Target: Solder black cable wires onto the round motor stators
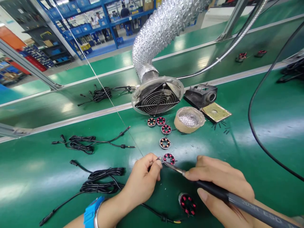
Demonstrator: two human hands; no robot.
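Observation:
My left hand [142, 179] is closed in a pinch on a thin wire, whose reddish end pokes out beside the nearest motor stator [169, 155]. A fine pale strand [116, 110] runs down from above to this hand. My right hand [223, 177] grips a soldering iron [210, 187] marked ESD, its tip at the left edge of that stator. The stator is a ring with red windings and lies flat. Just beyond it lies a copper-wound stator [165, 143], with several others further back. Another red-wound stator [187, 204] sits between my forearms.
A fume extractor hood [158, 98] on a silver duct stands behind the stators. Right of it are a tub of metallic material [189, 119], an iron holder [201, 94] and a sponge tray [215, 112]. Coiled black cables [82, 144] lie left; a black cord [254, 126] loops at right.

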